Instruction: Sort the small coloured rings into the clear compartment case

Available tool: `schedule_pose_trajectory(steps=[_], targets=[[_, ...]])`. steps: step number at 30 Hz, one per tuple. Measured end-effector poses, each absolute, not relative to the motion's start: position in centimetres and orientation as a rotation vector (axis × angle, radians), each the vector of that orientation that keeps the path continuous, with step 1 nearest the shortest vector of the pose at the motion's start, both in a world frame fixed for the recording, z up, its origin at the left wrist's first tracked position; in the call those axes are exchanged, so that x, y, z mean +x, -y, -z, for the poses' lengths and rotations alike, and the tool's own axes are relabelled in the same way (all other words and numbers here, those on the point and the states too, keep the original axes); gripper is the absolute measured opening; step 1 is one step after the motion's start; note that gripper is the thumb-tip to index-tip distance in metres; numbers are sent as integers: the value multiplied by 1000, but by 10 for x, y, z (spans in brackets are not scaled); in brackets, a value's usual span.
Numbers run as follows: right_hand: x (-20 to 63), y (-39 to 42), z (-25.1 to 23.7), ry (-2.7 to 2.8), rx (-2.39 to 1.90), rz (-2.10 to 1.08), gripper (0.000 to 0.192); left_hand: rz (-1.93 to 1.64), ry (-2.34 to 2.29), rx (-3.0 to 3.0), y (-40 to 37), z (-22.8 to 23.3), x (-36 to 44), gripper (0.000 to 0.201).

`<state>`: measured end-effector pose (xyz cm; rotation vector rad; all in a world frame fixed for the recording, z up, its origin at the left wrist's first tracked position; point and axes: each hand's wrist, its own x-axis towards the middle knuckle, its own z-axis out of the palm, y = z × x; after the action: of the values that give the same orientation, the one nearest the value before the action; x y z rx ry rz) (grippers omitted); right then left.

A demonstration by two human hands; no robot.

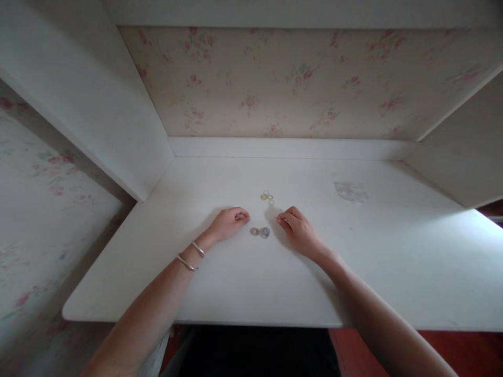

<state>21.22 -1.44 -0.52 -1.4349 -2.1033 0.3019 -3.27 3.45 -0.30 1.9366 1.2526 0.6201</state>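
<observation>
**Two coins flanked by two curled hands**

Two bangles [192,256] are seen nearest, ringed around the left wrist above the desk's front edge. Further in, the left hand [230,222] is rested on the white desk [393,262] with fingers curled loosely inward; whether anything is pinched there cannot be told. Opposite, the right hand [299,229] is laid palm down, fingertips drawn together and aimed left; a grip on anything cannot be made out.

Between the two hands, the coins [260,232] are found lying flat and just touching, small and grey, round. The pair's line is run left to right across the desk, the smaller one on the left.

Just beyond, a little cluster of rings [268,197] is spotted, thin and gold-toned, trailing slightly towards the right. Well off to the right, a faint patch [351,191] is noted on the surface. Farthest back, the floral wallpaper [298,78] is framed by white shelf walls.
</observation>
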Motion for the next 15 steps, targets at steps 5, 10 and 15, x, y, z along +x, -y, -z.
schedule_pose_trajectory(steps=[5,10,15], targets=[[214,36,9,2193,-1421,-325,25,-622,-1259,1962,-35,5,-34,28],[211,39,12,2274,-1428,-254,25,-634,-1256,1944,-35,6,-34,26],[211,38,12,2285,-1433,-244,25,-627,-1258,1944,-34,3,-34,26]])
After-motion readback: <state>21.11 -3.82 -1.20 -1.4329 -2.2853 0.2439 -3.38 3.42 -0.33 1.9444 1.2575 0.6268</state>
